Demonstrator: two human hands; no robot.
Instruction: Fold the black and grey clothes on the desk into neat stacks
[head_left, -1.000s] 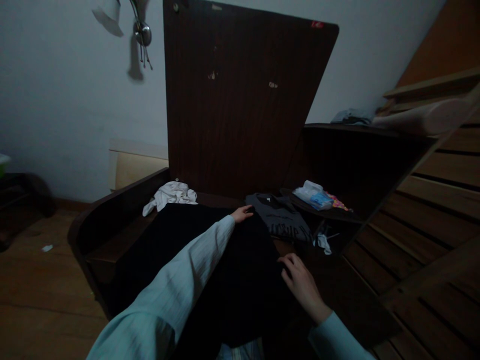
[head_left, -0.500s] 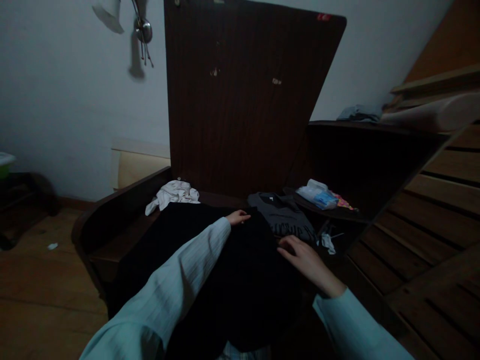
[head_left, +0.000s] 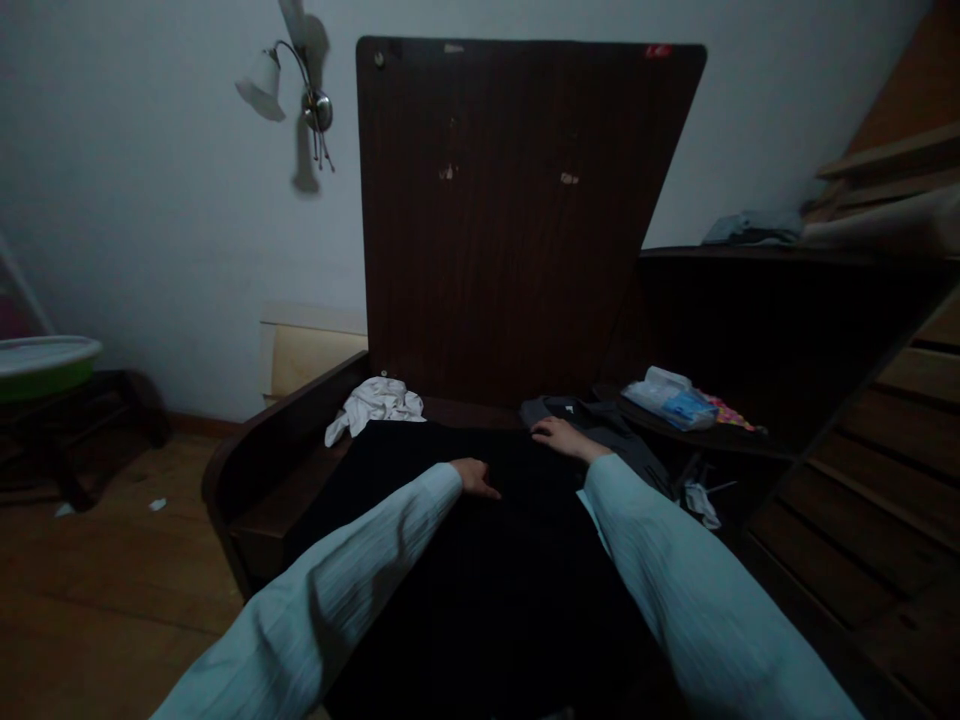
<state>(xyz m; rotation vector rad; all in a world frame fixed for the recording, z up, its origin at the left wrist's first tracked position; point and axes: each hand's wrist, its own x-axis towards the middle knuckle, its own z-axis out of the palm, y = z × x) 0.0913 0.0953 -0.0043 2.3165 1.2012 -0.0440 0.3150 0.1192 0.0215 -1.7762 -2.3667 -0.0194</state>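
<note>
A large piece of black cloth [head_left: 480, 590] lies spread across a dark wooden seat in front of me. My left hand [head_left: 478, 478] rests on the middle of it, fingers stretched out and the thumb apart. Farther out and to the right, my right hand [head_left: 562, 438] lies on the cloth near its upper edge, with the fingers extended and slightly bent. Beside that hand is a dark grey shirt [head_left: 626, 435], partly covered by my right arm. The cloth is so dark that its folds cannot be made out.
White crumpled cloth [head_left: 379, 402] lies at the seat's left end, by the curved armrest [head_left: 247, 440]. A tall dark board [head_left: 502, 220] stands behind. On the right, a shelf [head_left: 757, 440] holds a blue-and-white plastic pack [head_left: 670, 398]. A green basin [head_left: 49, 375] sits on a stool at left.
My right hand has moved forward and left, onto the cloth's upper edge. My left hand has drawn back a little toward me. The view has swung slightly left.
</note>
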